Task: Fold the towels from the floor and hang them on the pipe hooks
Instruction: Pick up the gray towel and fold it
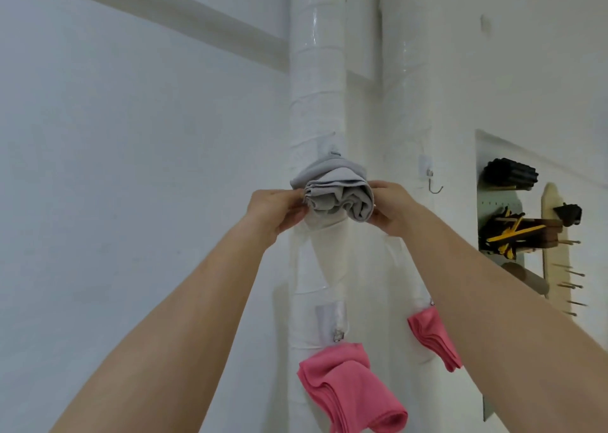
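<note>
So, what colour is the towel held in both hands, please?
Light grey folded cloth towel; the head view shows it.

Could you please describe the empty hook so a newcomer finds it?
Two white pipes stand against the wall; take the right pipe. The empty hook is a bare metal J level with the grey towel. The lower-left hook carries a pink towel; this one carries nothing.
</note>
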